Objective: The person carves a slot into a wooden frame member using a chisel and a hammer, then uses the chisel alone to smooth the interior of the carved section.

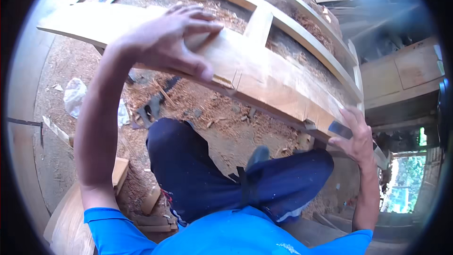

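Note:
A long, pale wooden board lies slanting across in front of me, with notches and thin saw-like lines along its near edge. My left hand rests on its upper face, fingers spread, the thumb by the near edge. At the board's right end, my right hand curls around a small dark flat piece, thumb on one side and fingers on the other. What kind of thing that piece is, I cannot make out. Below the board, a dark handsaw-like tool lies on the ground among shavings.
A wooden frame of rails lies beyond the board. Wood shavings and offcuts cover the ground. A whitish crumpled lump sits at left, near a wooden plank. At right stands a wooden cabinet-like structure.

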{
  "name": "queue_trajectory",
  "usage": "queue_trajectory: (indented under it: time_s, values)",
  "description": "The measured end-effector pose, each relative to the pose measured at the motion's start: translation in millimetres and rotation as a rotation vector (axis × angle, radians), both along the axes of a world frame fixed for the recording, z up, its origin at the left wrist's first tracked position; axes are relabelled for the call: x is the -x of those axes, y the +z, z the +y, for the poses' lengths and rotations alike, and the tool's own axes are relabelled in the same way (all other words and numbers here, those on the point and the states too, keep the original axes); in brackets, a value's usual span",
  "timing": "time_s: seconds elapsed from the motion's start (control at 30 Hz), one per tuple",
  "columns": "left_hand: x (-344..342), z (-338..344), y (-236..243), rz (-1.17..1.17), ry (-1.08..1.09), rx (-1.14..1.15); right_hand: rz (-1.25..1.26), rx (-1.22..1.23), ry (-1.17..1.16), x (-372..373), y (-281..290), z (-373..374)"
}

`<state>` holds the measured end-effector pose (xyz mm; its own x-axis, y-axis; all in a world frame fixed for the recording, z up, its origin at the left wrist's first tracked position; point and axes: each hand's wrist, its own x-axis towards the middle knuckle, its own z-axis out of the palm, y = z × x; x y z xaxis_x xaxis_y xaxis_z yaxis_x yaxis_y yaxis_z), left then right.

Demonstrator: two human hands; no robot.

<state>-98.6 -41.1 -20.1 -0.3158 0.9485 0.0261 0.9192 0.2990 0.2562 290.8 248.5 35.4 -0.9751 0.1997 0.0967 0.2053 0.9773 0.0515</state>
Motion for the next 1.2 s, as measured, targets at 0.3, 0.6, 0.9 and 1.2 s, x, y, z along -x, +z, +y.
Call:
queue_trajectory:
  time_s: [0.3, 0.6, 0.9, 1.2]
  values:
    - [-80.5, 11.3, 54.1, -0.336, -0.3, -0.509, -0.017, -0.264, 0.223, 40.8, 37.2, -43.1]
    - [-219.9, 55.1, 4.9, -0.508, -0.446, -0.389, -0.074, -0.433, 0.698, 34.0, 51.3, -93.5]
    - [-264.5, 50.0, 0.3, -0.536, -0.234, -0.363, 0.38, -0.395, 0.901, -15.9, 45.0, -78.3]
    - [-233.5, -66.4, 8.9, -1.107, 0.389, -0.843, 0.519, 2.183, -0.337, -278.7, -266.2, 41.5]
